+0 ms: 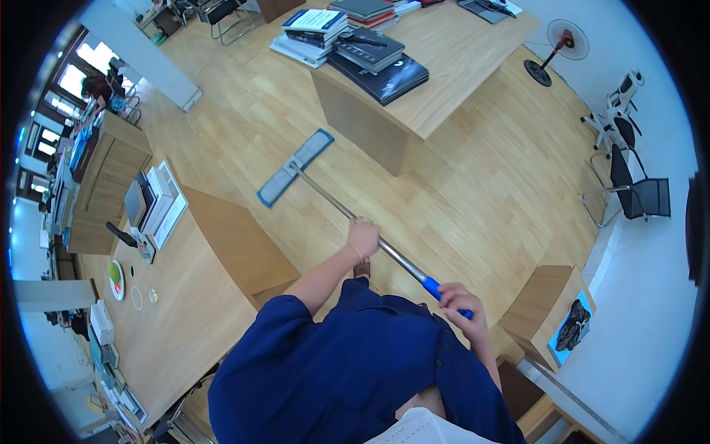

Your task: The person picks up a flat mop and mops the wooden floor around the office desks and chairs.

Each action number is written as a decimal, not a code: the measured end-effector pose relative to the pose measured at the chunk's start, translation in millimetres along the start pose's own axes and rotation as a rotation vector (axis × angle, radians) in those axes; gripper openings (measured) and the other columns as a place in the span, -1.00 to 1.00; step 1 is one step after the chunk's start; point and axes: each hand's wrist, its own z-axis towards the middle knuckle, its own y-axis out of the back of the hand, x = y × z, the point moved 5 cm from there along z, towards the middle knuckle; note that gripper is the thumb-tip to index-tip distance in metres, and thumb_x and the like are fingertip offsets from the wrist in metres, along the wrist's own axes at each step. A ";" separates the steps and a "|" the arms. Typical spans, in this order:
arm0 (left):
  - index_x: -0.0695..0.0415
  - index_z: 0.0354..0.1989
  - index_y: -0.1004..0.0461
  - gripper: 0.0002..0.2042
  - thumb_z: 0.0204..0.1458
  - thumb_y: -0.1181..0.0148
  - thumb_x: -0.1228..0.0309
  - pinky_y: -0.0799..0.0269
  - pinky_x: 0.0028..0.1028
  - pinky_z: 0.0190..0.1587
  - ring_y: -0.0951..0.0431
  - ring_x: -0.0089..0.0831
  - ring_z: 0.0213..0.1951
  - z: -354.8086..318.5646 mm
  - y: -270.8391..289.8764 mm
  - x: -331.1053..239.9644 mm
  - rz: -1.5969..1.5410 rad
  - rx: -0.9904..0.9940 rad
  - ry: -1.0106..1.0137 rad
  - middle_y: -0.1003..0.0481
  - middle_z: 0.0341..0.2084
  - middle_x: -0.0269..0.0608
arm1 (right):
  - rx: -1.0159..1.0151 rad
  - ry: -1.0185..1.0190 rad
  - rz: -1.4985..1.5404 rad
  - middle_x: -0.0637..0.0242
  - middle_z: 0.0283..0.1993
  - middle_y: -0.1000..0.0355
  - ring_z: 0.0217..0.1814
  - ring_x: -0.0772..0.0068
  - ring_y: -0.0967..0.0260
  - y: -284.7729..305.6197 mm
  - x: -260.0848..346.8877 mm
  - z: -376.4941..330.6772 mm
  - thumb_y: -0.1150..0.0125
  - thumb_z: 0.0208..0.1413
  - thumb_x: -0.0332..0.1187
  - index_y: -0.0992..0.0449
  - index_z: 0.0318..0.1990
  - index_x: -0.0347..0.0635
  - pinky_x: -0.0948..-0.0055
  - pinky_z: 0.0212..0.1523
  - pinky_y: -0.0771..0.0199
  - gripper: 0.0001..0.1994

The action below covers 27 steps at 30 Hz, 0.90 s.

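I hold a flat mop with both hands. Its grey pad with blue edging [294,167] lies flat on the wooden floor, between two wooden desks. The silver pole [329,197] runs back from the pad toward me. My left hand [363,237] grips the pole at its middle. My right hand [460,301] is closed around the blue grip [433,287] at the pole's upper end. My dark blue shirt fills the lower middle of the view.
A wooden desk [436,89] with stacked books [347,44] stands ahead. Another desk [188,296] at my left carries a printer [151,203] and small items. A floor fan [558,48] and a black chair [636,192] stand at the right, a small cabinet [547,307] beside me.
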 end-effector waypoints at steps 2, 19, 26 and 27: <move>0.07 -0.57 -0.53 -0.86 -0.24 -0.11 0.30 -0.28 -0.13 -0.18 -0.51 -0.14 -0.28 -13.3 -5.0 -55.5 -0.050 0.015 -0.139 -0.52 -0.52 -0.12 | -0.062 -0.024 -0.008 0.22 -0.43 -0.45 -0.06 0.14 -0.35 30.2 14.3 -47.2 -0.20 -0.13 -0.40 -0.41 -0.66 -0.27 0.23 -0.01 -0.28 -0.81; 0.15 -0.64 -0.53 -0.84 -0.32 -0.16 0.31 -0.40 -0.15 -0.41 -0.50 0.00 -0.48 -126.2 -13.4 -408.0 -0.350 0.390 -0.908 -0.48 -0.64 0.02 | -0.565 -0.085 -0.181 0.20 -0.66 -0.41 -0.34 0.17 -0.41 145.7 176.6 -341.7 -0.21 -0.19 -0.18 -0.35 -0.79 -0.18 0.29 -0.19 -0.38 -0.67; 0.12 -0.63 -0.53 -0.84 -0.32 -0.18 0.30 -0.39 -0.16 -0.44 -0.50 -0.01 -0.49 -177.4 9.6 -471.6 -0.364 0.579 -1.151 -0.47 -0.65 -0.01 | -0.581 0.009 -0.332 0.14 -0.67 -0.29 -0.53 0.24 -0.28 110.6 245.4 -380.9 -0.05 0.10 -0.19 -0.31 -0.68 -0.22 0.05 -0.19 -0.36 -0.62; 0.11 -0.63 -0.54 -0.84 -0.32 -0.19 0.29 -0.39 -0.16 -0.44 -0.50 -0.02 -0.49 -185.8 11.4 -474.2 -0.371 0.635 -1.196 -0.47 -0.64 -0.01 | -0.604 0.003 -0.335 0.14 -0.67 -0.29 -0.53 0.24 -0.28 103.3 249.5 -384.0 -0.05 0.10 -0.19 -0.31 -0.68 -0.22 0.05 -0.19 -0.36 -0.62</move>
